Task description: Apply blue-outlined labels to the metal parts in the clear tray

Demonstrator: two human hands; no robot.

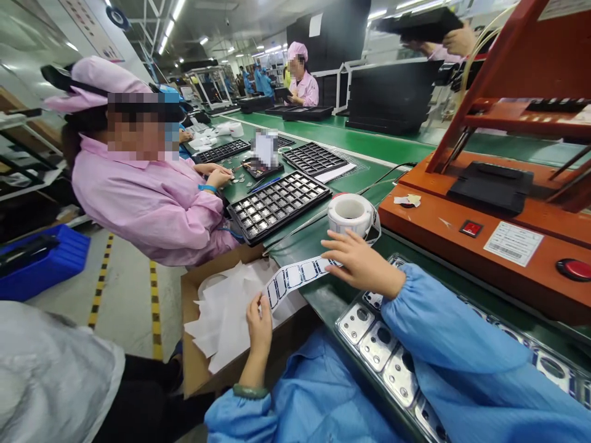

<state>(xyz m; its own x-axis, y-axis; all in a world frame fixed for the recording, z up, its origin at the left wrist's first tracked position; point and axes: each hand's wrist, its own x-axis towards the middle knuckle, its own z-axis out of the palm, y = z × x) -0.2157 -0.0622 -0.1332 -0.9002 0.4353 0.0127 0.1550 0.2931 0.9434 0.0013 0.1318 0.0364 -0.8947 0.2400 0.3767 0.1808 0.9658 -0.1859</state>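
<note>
Head view, the only one. Left hand (257, 325): thumb and fingertips pinch the lower end of a printed label strip (295, 277), which carries dark-outlined frames. Right hand (362, 263): fingers extended and spread at the strip's upper end; cannot tell whether the thumb grips it. The strip slants between the hands, over the table edge and cardboard box, near a white label roll (342, 223). Whether strip and roll join is hidden.

Step in hand, as judged: holding out a length of labels. The next move seems to call for even, light tension, as the strip would probably curl or crease if slackened.

Containers:
- Cardboard box (192, 363), below the table edge: loose white paper sheets (231, 323).
- Shallow tray under the right forearm: silver plates (399, 375) with round openings, set in a row.
- Black compartment tray (289, 216), beyond the box: small silver pieces in its pockets.
- Second black tray (318, 159), farther back: pocket contents too small to tell.
- Blue crate (69, 249), on the floor at far left: a dark object (28, 253).
</note>
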